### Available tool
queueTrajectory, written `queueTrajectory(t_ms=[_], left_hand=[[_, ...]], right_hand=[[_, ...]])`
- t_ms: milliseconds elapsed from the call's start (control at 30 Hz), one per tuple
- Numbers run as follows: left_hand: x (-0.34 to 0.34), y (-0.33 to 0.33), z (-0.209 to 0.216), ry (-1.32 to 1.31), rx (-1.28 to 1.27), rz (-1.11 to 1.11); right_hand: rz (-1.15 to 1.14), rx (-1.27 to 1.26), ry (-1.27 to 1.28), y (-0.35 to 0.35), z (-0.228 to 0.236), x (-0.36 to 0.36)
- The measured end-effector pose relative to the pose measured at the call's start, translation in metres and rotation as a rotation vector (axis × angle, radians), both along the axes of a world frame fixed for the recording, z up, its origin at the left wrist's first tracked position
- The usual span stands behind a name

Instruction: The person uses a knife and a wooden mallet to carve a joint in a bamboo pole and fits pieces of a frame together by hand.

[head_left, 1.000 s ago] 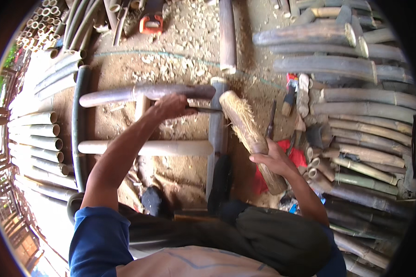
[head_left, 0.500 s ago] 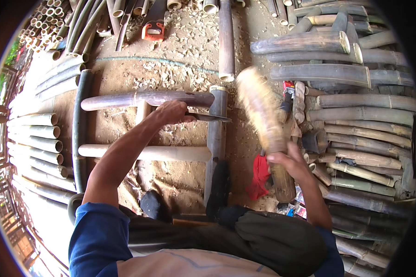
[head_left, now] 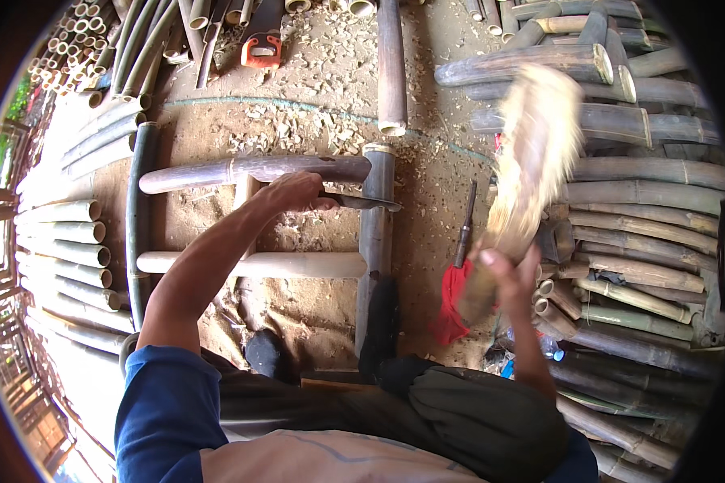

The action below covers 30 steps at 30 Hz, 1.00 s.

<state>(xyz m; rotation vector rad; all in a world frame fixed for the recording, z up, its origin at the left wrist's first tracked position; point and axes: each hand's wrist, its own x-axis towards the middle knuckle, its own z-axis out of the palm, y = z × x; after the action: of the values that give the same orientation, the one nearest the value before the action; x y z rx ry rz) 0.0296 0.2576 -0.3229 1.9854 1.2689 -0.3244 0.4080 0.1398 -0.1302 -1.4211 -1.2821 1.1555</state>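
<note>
My left hand (head_left: 302,193) is closed round the handle of a knife (head_left: 358,202). Its narrow blade points right and lies across the dark right-hand bamboo post (head_left: 376,241), just below the end of the upper bamboo rail (head_left: 266,170). A paler lower rail (head_left: 306,265) also meets this post. Off to the right, my right hand (head_left: 507,278) grips a thick wooden club (head_left: 532,161) by its lower end. The club's frayed, pale head is raised away from the knife and blurred by motion.
Another bamboo post (head_left: 142,217) stands at the frame's left. Bamboo poles (head_left: 636,193) are stacked at right, with more (head_left: 60,241) at left. A red cloth (head_left: 453,306) and a dark slim tool (head_left: 466,221) lie beside the club. An orange-handled saw (head_left: 261,50) lies among shavings.
The club's head has swung right, away from the knife, and my right hand has shifted slightly with it. My left hand and the knife stay nearly in place.
</note>
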Motion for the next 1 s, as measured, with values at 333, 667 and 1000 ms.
queueTrajectory(t_ms=[333, 667, 1000], left_hand=[[-0.018, -0.001, -0.015, -0.036, 0.011, -0.022], [-0.017, 0.003, -0.027, -0.123, -0.139, 0.041], [-0.012, 0.015, -0.022, -0.172, -0.255, 0.021]], right_hand=[[0.236, -0.403, 0.060, 0.012, 0.012, -0.009], [0.420, -0.571, 0.010, 0.004, 0.005, -0.002], [0.490, -0.767, -0.020, 0.003, -0.035, 0.008]])
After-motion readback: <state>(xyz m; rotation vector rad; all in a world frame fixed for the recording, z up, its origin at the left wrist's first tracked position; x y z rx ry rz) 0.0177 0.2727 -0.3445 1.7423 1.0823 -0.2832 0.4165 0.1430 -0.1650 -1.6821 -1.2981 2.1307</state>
